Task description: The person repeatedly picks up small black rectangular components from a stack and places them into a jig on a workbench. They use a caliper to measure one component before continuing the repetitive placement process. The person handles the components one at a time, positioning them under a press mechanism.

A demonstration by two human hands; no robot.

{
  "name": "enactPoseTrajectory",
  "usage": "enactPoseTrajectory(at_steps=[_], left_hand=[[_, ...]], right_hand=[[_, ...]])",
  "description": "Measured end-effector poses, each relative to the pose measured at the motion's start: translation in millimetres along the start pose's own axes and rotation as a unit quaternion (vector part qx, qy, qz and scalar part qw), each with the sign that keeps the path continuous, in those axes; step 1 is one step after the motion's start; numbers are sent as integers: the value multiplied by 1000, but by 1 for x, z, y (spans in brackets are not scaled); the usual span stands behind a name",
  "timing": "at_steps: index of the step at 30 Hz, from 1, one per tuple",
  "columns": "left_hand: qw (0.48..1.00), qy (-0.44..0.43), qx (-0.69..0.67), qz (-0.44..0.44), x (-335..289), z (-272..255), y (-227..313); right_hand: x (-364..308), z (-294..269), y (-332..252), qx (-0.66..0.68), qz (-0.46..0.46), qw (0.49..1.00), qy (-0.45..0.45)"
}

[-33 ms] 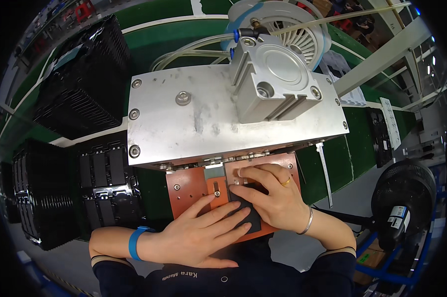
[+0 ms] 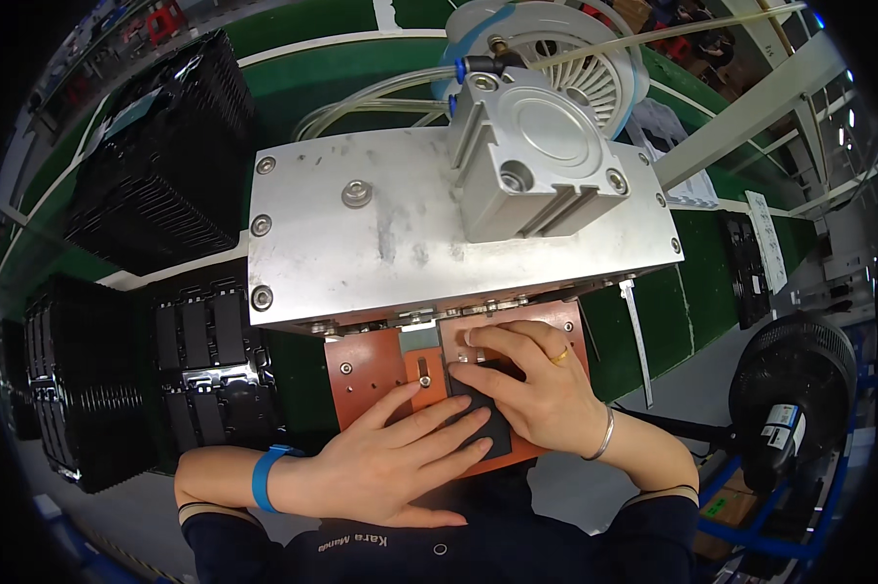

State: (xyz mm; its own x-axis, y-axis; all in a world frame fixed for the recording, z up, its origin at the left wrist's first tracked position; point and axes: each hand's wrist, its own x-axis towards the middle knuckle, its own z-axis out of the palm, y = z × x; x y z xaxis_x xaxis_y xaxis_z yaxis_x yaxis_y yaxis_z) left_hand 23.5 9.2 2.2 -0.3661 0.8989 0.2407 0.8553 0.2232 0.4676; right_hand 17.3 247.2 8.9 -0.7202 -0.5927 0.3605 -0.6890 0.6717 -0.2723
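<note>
A dark grey flat piece (image 2: pixel 495 435) lies on the orange-brown plate (image 2: pixel 366 368) of a press fixture. Across its near part my left hand (image 2: pixel 385 457) rests with fingers stretched and apart, the fingertips touching its surface. My right hand (image 2: pixel 541 389) is bent over the same piece from the right, thumb and fingers curled in on its far part. A small clear bit shows between those fingertips; its kind cannot be made out. Left of the piece is an orange slotted block (image 2: pixel 424 368) with a screw. The right palm and fingers hide part of the piece.
Just beyond my hands stands a metal press housing (image 2: pixel 410 214) with an air cylinder (image 2: pixel 555 146) on top. Black trays with dark flat pieces (image 2: pixel 205 341) lie at left, near tall tray stacks (image 2: pixel 166 165). A white fan (image 2: pixel 594 78) is behind; a black fan (image 2: pixel 789 389) stands right.
</note>
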Motion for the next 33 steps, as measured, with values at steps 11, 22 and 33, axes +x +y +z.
enactPoseTrajectory(at_steps=[11,22,33], left_hand=[[999,22,-6,-23,-2,-13,-1],[999,20,14,-48,2,-12,-21],[998,38,14,-46,2,-9,-22]], right_hand=[[-42,-20,-23,108,39,992,-50],[-16,-11,-3,58,5,998,-21],[-15,-12,-11,54,27,997,-37]])
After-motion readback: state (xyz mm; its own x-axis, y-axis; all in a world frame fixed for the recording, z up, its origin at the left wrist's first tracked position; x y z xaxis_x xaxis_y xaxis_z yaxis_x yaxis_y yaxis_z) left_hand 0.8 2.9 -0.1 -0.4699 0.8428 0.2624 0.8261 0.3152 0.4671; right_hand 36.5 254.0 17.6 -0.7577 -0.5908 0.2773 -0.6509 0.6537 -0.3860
